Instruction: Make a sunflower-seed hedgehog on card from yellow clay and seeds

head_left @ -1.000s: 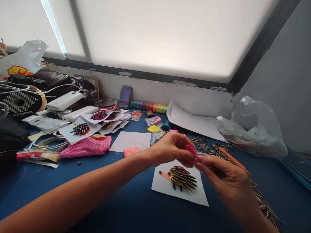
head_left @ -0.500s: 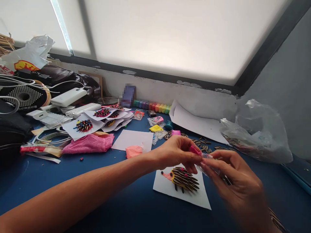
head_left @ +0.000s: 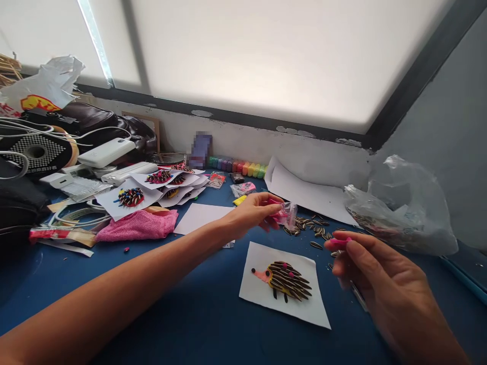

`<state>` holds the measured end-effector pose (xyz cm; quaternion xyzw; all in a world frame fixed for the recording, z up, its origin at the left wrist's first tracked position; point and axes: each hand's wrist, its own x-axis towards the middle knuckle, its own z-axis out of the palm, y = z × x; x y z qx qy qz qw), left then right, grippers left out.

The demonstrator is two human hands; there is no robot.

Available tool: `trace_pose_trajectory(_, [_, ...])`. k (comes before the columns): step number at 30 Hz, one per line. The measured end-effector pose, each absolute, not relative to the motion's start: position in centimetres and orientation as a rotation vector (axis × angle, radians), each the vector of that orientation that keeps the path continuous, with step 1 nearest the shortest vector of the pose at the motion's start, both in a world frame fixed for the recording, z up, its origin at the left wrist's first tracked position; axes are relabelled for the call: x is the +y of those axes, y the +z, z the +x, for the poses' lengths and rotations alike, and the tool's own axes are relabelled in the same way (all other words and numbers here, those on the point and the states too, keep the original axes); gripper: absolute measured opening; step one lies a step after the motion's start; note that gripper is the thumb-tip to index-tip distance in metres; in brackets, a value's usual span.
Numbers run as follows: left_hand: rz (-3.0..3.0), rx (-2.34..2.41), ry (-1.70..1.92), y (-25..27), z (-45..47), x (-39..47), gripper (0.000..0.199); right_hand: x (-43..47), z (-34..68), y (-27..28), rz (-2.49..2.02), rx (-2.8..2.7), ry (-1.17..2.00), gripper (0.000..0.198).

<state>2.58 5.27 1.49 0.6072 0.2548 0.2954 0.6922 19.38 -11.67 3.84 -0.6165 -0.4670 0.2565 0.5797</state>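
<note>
My left hand (head_left: 258,210) is closed on a small clear bag of pink clay (head_left: 283,215), held over the table beyond the hedgehog picture. Between the thumb and forefinger of my right hand (head_left: 371,268) is pinched a small piece of pink clay (head_left: 340,242). Below and between the hands lies a white card (head_left: 258,286) with a hedgehog (head_left: 291,280) on it. Its spines are striped sunflower seeds, its face is pink clay, and a few pink dots sit on its back. Loose sunflower seeds (head_left: 319,232) lie just behind my right hand.
On the left are finished hedgehog cards (head_left: 131,197), a pink cloth (head_left: 139,226), white power banks (head_left: 107,152) and cables. A row of coloured clay (head_left: 239,166) stands by the wall. White sheets (head_left: 308,192) and a clear plastic bag (head_left: 411,213) lie at the back right.
My hands have moved apart. The left went back and left with the bag of pink clay; the right came away with a small pink piece. The hedgehog card stayed in place.
</note>
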Motion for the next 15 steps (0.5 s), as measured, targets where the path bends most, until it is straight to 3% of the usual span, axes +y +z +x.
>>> trace_pose_trajectory(5, [1.449,0.675,0.779,0.0,2.5,6.8,0.013,-11.1,18.9,3.8,-1.412,-0.919,0.754,0.034])
trace_pose_trajectory(15, [1.374,0.531,0.634,0.5,3.0,5.8,0.004,-10.6,19.2,3.1,-1.503,-0.916,0.756,0.041])
